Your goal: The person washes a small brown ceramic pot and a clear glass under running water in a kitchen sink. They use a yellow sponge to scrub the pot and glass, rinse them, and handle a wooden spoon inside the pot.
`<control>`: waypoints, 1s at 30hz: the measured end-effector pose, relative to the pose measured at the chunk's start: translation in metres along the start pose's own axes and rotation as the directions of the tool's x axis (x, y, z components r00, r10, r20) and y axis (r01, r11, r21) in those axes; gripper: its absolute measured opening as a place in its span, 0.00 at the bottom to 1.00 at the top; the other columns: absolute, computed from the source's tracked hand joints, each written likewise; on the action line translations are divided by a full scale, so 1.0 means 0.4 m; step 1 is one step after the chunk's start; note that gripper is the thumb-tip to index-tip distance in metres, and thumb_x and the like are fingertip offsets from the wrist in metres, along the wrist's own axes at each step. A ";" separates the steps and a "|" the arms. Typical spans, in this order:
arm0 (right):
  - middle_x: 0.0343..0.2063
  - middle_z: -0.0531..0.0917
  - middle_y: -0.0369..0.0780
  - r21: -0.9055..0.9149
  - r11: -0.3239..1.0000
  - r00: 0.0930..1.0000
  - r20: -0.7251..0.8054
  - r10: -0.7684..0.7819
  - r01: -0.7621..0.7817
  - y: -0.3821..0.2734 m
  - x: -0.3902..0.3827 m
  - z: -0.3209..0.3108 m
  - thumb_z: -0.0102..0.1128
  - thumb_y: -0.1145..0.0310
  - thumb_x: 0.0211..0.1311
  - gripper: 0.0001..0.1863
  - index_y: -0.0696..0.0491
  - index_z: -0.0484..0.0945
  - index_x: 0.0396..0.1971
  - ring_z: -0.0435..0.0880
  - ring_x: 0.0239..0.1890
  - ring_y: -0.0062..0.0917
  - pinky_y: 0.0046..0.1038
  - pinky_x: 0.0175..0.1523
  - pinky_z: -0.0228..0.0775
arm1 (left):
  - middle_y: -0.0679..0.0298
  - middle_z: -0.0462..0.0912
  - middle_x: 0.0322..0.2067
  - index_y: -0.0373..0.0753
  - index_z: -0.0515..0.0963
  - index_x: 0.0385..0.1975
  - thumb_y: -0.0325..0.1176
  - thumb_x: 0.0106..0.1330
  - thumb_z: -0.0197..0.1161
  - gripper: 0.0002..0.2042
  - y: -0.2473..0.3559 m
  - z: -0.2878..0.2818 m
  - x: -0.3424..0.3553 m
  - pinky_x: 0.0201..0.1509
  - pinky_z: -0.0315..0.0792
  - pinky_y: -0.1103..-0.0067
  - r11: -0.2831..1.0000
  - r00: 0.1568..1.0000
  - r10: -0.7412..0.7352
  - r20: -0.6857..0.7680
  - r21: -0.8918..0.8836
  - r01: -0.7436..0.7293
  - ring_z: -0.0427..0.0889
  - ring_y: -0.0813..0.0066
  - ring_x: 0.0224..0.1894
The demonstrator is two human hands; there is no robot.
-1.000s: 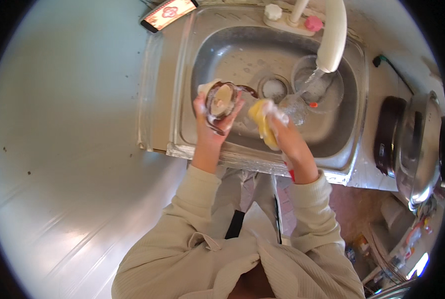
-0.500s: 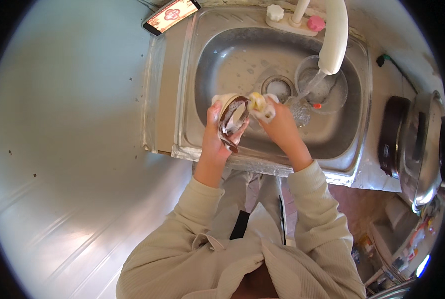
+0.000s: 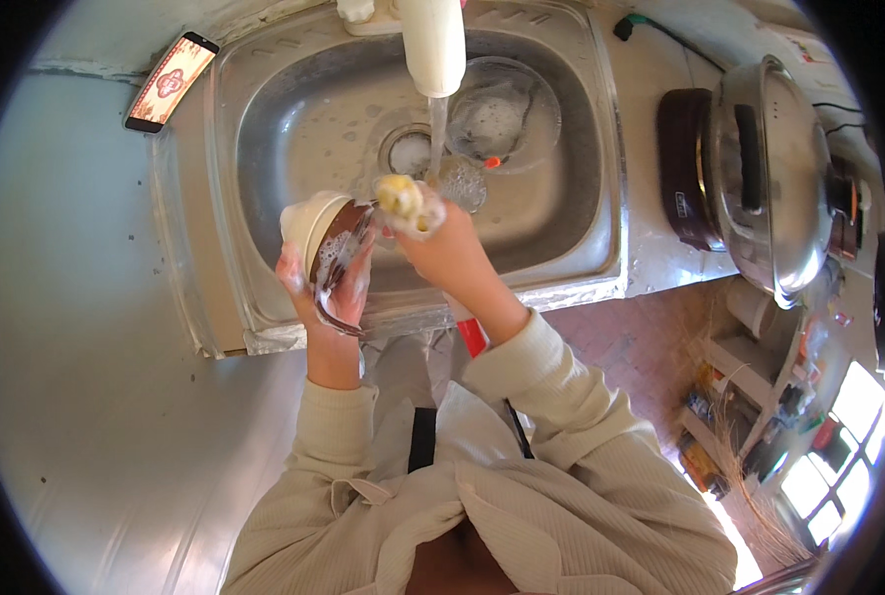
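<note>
Reddish floor (image 3: pixel 616 337), bright window (image 3: pixel 844 471) at far right. Pale worktop (image 3: pixel 95 297) left of steel sink (image 3: pixel 308 124); counter (image 3: pixel 650 233) on right bore steel lid (image 3: pixel 794 198). Tap (image 3: pixel 432 59) ran near clear bowl (image 3: pixel 541 94). Left hand (image 3: pixel 313 314) gripped foamy cream-and-brown bowl (image 3: pixel 315 223), tilted over sink's near-left side. Lit phone (image 3: pixel 172 81) sat by back-left corner. Right hand (image 3: pixel 442 250) clutched sudsy yellow sponge (image 3: pixel 400 195) just beside bowl rim; contact I couldn't tell. I judged step as soaping; next stroke called for firm left grip on slick wall.

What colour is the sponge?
The sponge is yellow, with white suds on it; it shows in the head view.
</note>
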State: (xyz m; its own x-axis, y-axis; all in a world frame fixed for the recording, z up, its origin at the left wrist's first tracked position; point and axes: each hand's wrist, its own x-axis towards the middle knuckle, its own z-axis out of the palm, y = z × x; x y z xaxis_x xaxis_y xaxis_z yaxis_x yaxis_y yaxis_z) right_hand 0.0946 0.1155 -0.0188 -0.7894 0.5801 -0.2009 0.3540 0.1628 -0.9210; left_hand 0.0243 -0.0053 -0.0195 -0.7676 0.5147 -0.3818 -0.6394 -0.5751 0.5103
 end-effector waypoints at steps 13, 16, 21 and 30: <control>0.45 0.71 0.47 -0.190 0.939 0.955 -0.143 0.261 -0.286 0.022 0.214 -0.320 0.56 0.56 0.49 0.31 0.45 0.61 0.54 0.76 0.42 0.32 0.32 0.40 0.72 | 0.60 0.75 0.43 0.40 0.72 0.43 0.48 0.60 0.54 0.19 -0.092 0.097 0.184 0.53 0.70 0.62 0.907 0.920 -0.369 0.135 -0.164 0.388 0.73 0.60 0.47; 0.48 0.70 0.47 -0.565 0.783 0.965 -0.134 0.224 -0.261 0.109 0.308 -0.288 0.57 0.54 0.48 0.32 0.44 0.62 0.55 0.75 0.47 0.36 0.34 0.47 0.69 | 0.61 0.74 0.43 0.41 0.71 0.42 0.46 0.59 0.57 0.18 -0.133 0.155 0.172 0.53 0.70 0.62 0.927 0.945 -0.327 0.021 -0.184 0.325 0.73 0.64 0.47; 0.48 0.71 0.46 -0.869 0.489 0.994 -0.100 -0.034 -0.071 0.101 0.278 -0.254 0.58 0.55 0.48 0.28 0.45 0.67 0.52 0.70 0.52 0.39 0.34 0.51 0.65 | 0.62 0.73 0.45 0.43 0.69 0.44 0.51 0.57 0.58 0.21 -0.162 0.169 0.161 0.50 0.71 0.66 0.933 0.942 -0.316 -0.115 -0.219 0.287 0.72 0.62 0.48; 0.36 0.77 0.46 0.426 0.897 0.991 -0.111 -0.078 0.118 -0.014 0.248 -0.003 0.54 0.64 0.53 0.19 0.59 0.70 0.43 0.76 0.36 0.31 0.29 0.43 0.67 | 0.60 0.69 0.49 0.42 0.65 0.51 0.57 0.61 0.41 0.27 -0.138 0.102 0.190 0.53 0.64 0.63 0.993 0.958 -0.098 -0.270 -0.084 0.078 0.69 0.62 0.50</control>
State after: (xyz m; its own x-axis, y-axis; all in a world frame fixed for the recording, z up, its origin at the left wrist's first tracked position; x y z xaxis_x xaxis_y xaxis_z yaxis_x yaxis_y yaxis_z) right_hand 0.0149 0.1732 -0.0332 -0.7543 0.6503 -0.0904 0.0109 -0.1253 -0.9921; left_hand 0.0029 0.0915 -0.0452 -0.6843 0.3776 -0.6238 -0.6986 -0.5845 0.4126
